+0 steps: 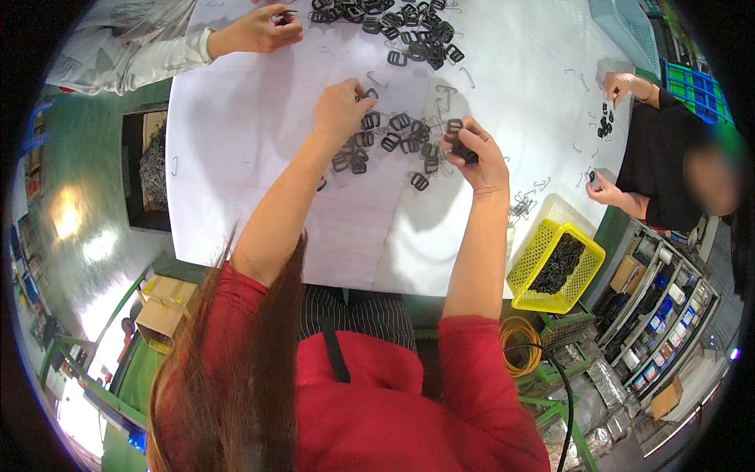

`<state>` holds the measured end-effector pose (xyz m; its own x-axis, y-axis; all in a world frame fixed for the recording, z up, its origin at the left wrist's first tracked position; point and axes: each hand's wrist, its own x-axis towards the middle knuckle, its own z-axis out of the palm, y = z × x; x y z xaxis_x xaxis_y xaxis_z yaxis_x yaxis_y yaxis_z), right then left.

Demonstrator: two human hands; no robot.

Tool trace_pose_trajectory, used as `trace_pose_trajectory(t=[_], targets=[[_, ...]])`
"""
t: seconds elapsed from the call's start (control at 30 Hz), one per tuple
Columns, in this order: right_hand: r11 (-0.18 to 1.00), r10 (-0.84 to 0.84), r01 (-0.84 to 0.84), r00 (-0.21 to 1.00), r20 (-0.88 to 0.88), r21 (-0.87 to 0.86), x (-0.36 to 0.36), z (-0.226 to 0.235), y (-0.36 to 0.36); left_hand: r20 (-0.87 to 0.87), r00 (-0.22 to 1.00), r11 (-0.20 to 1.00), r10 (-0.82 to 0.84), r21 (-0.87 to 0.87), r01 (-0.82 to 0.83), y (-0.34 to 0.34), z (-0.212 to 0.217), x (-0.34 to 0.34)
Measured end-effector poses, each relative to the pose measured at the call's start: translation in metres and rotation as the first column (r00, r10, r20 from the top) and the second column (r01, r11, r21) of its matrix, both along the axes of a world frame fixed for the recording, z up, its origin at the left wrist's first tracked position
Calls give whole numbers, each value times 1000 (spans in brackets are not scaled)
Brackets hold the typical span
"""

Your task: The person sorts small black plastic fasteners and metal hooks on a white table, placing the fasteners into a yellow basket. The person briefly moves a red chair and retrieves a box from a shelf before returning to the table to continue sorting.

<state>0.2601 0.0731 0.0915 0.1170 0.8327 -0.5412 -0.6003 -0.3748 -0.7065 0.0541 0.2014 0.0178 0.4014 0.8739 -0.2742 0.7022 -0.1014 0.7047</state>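
My left hand (340,112) is closed, its fingertips pinching a black slide buckle (369,94) over the white table (236,197). Several black buckles are held in my right hand (486,161); one buckle (454,126) stands out at the thumb and fingertips, and the rest are partly hidden in the curled fingers. Between and below my hands lies a loose cluster of black buckles (401,123). A single buckle (419,182) sits apart, nearer to me. Thin bent wire pieces (444,98) are scattered among and beyond the buckles.
A larger buckle heap (417,31) lies at the far side, near a co-worker's hand (255,31). On the right, another person's hands (604,190) handle small black pieces. A yellow perforated basket (522,275) of black parts stands at the near right, beside more wire pieces (521,206).
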Motion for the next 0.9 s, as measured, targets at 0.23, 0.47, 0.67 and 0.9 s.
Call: trace_pose_trajectory(t=[0.23, 0.47, 0.67, 0.9], targets=[[899, 417, -407, 680, 603, -164, -55, -22, 48, 647, 608, 617, 460, -725, 304, 17, 21, -84], [840, 286, -503, 93, 954, -203, -70, -53, 43, 235, 926, 836, 296, -532, -132, 3, 7, -102], [999, 54, -54, 999, 2, -7, -57, -1, -4, -91, 994, 998, 62, 1, -62, -41, 8, -72], [775, 335, -569, 0, 942, -276, -103, -33, -5, 589, 686, 640, 427, -733, 232, -25, 25, -116]])
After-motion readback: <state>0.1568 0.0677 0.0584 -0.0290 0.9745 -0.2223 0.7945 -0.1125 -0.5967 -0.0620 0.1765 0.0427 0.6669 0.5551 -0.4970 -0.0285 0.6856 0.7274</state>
